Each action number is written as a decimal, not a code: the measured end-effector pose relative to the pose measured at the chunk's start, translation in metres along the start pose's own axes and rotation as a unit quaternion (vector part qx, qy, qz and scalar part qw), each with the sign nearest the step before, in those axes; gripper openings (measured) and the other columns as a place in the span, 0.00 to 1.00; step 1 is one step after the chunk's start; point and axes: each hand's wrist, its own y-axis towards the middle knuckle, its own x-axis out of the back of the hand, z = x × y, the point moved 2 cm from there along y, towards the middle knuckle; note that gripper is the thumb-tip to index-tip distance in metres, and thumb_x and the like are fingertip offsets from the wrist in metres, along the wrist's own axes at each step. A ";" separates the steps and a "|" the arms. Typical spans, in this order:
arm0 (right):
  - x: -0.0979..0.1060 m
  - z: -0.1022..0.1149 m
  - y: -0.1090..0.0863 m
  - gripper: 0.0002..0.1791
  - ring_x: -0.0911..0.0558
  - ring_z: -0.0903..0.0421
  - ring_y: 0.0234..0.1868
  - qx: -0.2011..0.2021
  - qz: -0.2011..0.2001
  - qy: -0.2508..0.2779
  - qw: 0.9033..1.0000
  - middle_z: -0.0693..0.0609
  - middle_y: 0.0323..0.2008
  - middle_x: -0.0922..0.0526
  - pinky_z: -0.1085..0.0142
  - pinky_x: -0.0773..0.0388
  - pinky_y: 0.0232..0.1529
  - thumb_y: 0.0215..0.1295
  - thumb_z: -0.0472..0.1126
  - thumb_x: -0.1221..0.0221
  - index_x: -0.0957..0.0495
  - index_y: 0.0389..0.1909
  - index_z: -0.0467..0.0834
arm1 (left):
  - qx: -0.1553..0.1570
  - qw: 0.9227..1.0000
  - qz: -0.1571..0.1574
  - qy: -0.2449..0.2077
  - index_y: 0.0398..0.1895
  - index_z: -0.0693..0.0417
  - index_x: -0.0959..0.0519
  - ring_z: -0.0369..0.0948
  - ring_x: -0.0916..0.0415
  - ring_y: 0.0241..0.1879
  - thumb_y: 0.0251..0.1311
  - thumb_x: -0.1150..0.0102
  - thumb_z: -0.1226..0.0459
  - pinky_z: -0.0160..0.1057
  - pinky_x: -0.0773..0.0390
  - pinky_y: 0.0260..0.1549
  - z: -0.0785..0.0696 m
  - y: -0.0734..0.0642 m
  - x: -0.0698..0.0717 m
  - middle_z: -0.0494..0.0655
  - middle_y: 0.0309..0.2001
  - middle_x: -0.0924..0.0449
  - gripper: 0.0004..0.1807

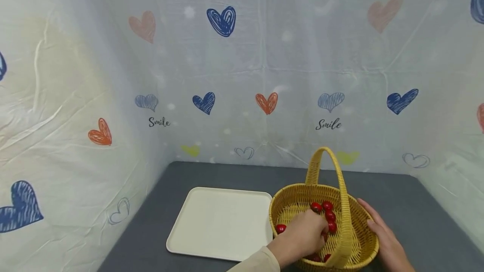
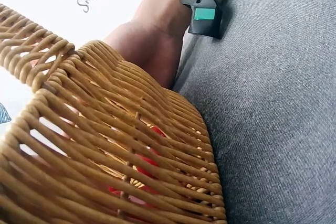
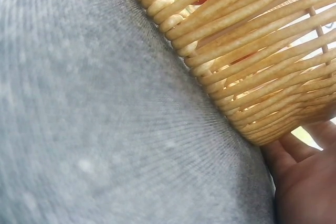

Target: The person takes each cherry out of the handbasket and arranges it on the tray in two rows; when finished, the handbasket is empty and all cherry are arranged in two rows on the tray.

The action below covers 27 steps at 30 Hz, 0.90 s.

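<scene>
Likely picking; left hand [image 1: 308, 230] among red fruits [image 1: 330, 215], hold not discernible; right hand [image 1: 389, 242] straight-fingered against basket [image 1: 362, 223]; lifting should need clearing the handle [image 1: 345, 221].

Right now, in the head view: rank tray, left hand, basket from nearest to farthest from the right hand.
1. Basket: touching the right hand, which rests at its right side.
2. Left hand: inside the basket, left of the handle.
3. Tray: left of the basket.
</scene>
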 end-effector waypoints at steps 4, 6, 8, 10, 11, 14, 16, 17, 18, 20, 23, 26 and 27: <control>-0.001 0.001 0.002 0.36 0.24 0.82 0.60 -0.011 0.000 0.004 1.000 0.65 0.75 0.42 0.71 0.14 0.52 0.93 0.57 0.69 0.64 0.92 0.51 | -0.001 1.000 0.018 -0.018 0.14 0.40 0.31 0.29 0.56 0.15 0.64 0.28 0.65 0.26 0.48 0.15 0.000 0.000 -0.002 0.32 0.12 0.48 0.25; 0.000 0.001 0.002 0.36 0.24 0.82 0.61 -0.010 0.001 0.005 1.000 0.65 0.75 0.43 0.70 0.14 0.53 0.93 0.58 0.68 0.64 0.92 0.52 | 0.008 0.999 0.024 -0.024 0.15 0.41 0.29 0.29 0.53 0.15 0.65 0.27 0.63 0.26 0.46 0.16 0.001 0.001 -0.002 0.32 0.12 0.45 0.24; 0.000 0.001 0.002 0.36 0.23 0.81 0.60 -0.007 0.001 0.006 1.000 0.66 0.75 0.41 0.69 0.13 0.52 0.93 0.57 0.68 0.63 0.92 0.51 | 0.017 0.999 0.024 -0.021 0.17 0.40 0.24 0.28 0.48 0.15 0.66 0.26 0.63 0.25 0.42 0.17 0.001 0.002 -0.002 0.30 0.12 0.39 0.21; 0.000 0.001 0.001 0.36 0.23 0.80 0.60 -0.003 0.004 0.012 1.000 0.71 0.71 0.40 0.69 0.13 0.52 0.93 0.56 0.68 0.64 0.92 0.51 | 0.021 0.999 0.023 -0.023 0.19 0.40 0.20 0.29 0.45 0.17 0.64 0.26 0.66 0.24 0.40 0.19 0.003 0.003 -0.001 0.29 0.14 0.34 0.18; 0.000 0.001 0.001 0.36 0.23 0.81 0.60 -0.003 0.004 0.010 1.000 0.72 0.70 0.40 0.69 0.13 0.52 0.93 0.56 0.68 0.64 0.92 0.50 | 0.021 0.999 0.019 -0.025 0.19 0.40 0.20 0.29 0.45 0.18 0.62 0.27 0.67 0.24 0.41 0.18 0.004 0.004 -0.001 0.29 0.15 0.33 0.17; 0.000 0.002 0.000 0.35 0.22 0.80 0.60 0.002 0.006 0.013 1.000 0.75 0.69 0.39 0.68 0.13 0.52 0.94 0.54 0.68 0.64 0.92 0.50 | 0.021 0.999 0.006 -0.032 0.23 0.40 0.15 0.27 0.40 0.19 0.60 0.28 0.70 0.22 0.38 0.19 0.005 0.005 -0.001 0.28 0.19 0.26 0.14; 0.000 0.002 0.000 0.35 0.22 0.79 0.60 0.016 0.007 0.015 1.000 0.78 0.68 0.38 0.69 0.13 0.52 0.94 0.52 0.68 0.64 0.92 0.49 | 0.022 0.999 -0.010 -0.034 0.28 0.41 0.11 0.24 0.35 0.21 0.61 0.30 0.71 0.19 0.35 0.21 0.006 0.006 -0.001 0.27 0.23 0.19 0.12; 0.001 0.001 0.000 0.34 0.22 0.79 0.61 0.023 0.005 0.012 1.000 0.79 0.68 0.38 0.70 0.13 0.52 0.94 0.51 0.68 0.63 0.92 0.48 | 0.023 0.999 -0.018 -0.033 0.31 0.41 0.09 0.22 0.32 0.23 0.62 0.30 0.70 0.18 0.33 0.23 0.006 0.006 0.000 0.27 0.26 0.17 0.11; 0.001 0.001 0.000 0.34 0.22 0.79 0.61 0.031 0.005 0.010 0.999 0.79 0.68 0.38 0.71 0.14 0.52 0.94 0.50 0.68 0.63 0.92 0.48 | 0.025 0.999 -0.025 -0.031 0.35 0.41 0.08 0.22 0.28 0.26 0.63 0.29 0.69 0.18 0.30 0.26 0.006 0.007 0.000 0.27 0.29 0.14 0.10; 0.002 0.001 -0.001 0.34 0.23 0.79 0.61 0.038 0.002 0.007 0.999 0.79 0.68 0.38 0.73 0.15 0.52 0.94 0.50 0.68 0.62 0.92 0.49 | 0.025 0.999 -0.037 -0.025 0.44 0.42 0.07 0.22 0.22 0.33 0.66 0.28 0.67 0.17 0.25 0.32 0.006 0.008 0.002 0.29 0.37 0.11 0.09; 0.002 0.000 -0.001 0.34 0.24 0.80 0.62 0.037 0.001 0.000 0.999 0.77 0.70 0.39 0.74 0.16 0.53 0.94 0.51 0.68 0.61 0.92 0.50 | 0.019 0.997 -0.052 -0.045 0.52 0.44 0.08 0.22 0.18 0.41 0.67 0.26 0.65 0.17 0.22 0.39 0.006 0.007 0.005 0.31 0.44 0.09 0.12; 0.001 0.000 -0.001 0.34 0.24 0.81 0.62 0.030 0.001 -0.001 1.000 0.76 0.71 0.40 0.73 0.16 0.54 0.94 0.53 0.68 0.61 0.92 0.51 | 0.011 0.994 -0.079 -0.079 0.55 0.48 0.10 0.22 0.17 0.45 0.68 0.26 0.66 0.16 0.23 0.39 0.006 0.005 0.008 0.35 0.49 0.10 0.14; 0.001 0.000 0.000 0.34 0.24 0.81 0.63 0.031 0.002 -0.002 1.000 0.75 0.72 0.40 0.73 0.16 0.54 0.94 0.53 0.68 0.61 0.92 0.51 | 0.012 0.991 -0.093 -0.092 0.56 0.49 0.10 0.22 0.18 0.45 0.68 0.26 0.66 0.15 0.23 0.39 0.006 0.005 0.009 0.36 0.50 0.10 0.15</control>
